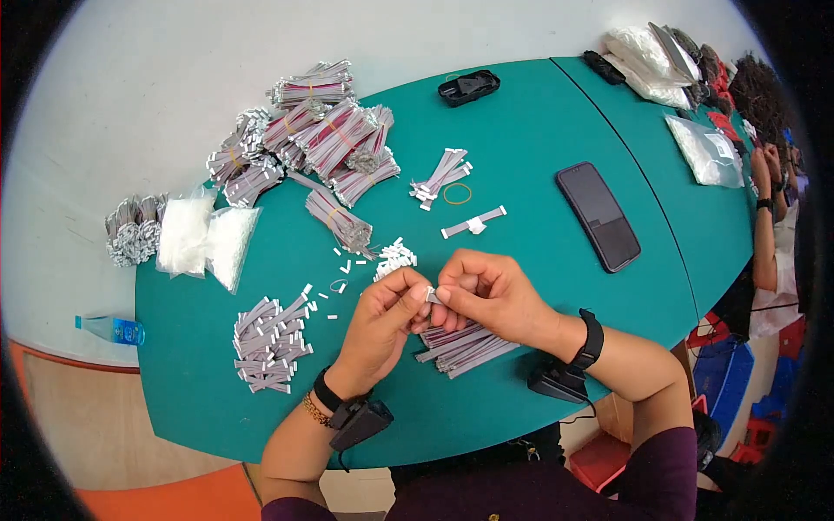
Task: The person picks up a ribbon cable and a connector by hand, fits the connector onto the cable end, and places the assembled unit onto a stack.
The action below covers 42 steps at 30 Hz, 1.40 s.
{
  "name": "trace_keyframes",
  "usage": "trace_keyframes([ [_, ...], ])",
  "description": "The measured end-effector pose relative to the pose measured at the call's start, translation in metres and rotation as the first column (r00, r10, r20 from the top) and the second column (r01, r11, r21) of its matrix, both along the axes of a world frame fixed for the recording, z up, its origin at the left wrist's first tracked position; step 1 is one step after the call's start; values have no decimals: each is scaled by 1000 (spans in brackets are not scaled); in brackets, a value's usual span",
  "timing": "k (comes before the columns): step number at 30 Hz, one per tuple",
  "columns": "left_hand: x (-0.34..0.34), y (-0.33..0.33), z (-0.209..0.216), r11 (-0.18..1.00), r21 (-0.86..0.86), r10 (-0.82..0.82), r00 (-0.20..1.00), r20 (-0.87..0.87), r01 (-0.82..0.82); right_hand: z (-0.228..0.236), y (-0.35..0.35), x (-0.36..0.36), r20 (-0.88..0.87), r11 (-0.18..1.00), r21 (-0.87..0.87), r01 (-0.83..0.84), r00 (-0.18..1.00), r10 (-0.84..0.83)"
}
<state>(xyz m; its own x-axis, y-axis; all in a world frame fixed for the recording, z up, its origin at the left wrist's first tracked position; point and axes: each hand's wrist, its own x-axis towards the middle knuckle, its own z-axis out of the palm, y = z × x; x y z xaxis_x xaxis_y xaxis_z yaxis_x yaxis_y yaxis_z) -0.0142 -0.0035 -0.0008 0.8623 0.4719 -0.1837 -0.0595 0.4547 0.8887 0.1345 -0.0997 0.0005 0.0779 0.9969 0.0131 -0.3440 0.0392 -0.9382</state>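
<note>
Over the middle of the green table, my left hand (382,317) pinches the white connector end of a short grey ribbon cable (433,297). My right hand (499,295) closes thumb and fingers on the same cable, fingertips almost touching the left ones. Most of the cable is hidden by the fingers. Beneath my hands lies a bunch of grey and dark red ribbon cables (465,350). Just beyond is a small heap of loose white connectors (396,259). Left of my left hand sits a pile of ribbon cables with white ends (269,343).
Banded cable bundles (334,139) are stacked at the back left, beside bags of white parts (185,234). A phone (598,215) lies at right, a black case (469,88) at the back. A bottle (110,330) stands off the left edge. Another person's arm (764,234) shows far right.
</note>
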Motion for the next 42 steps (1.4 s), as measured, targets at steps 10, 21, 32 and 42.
trace_keyframes([
  [10, -1, 0, -4, 991, 123, 51, 999, -3, -50, -1, 0, 0, 15, 1000, -24, 2, 1000, -2],
  [21, -2, 0, -2, 818, 566, 135, 991, -21, -99, 0, -2, 0, 132, 999, -34, -6, 991, 11],
  [32, -3, -1, 0, 832, 549, 121, 992, -35, -82, 1, -2, -2, 167, 1000, -26, -17, 986, 21],
  [42, 1, 9, 7, 899, 405, 197, 980, -38, -165, -1, 4, 11, 379, 1000, -14, 7, 925, -2],
])
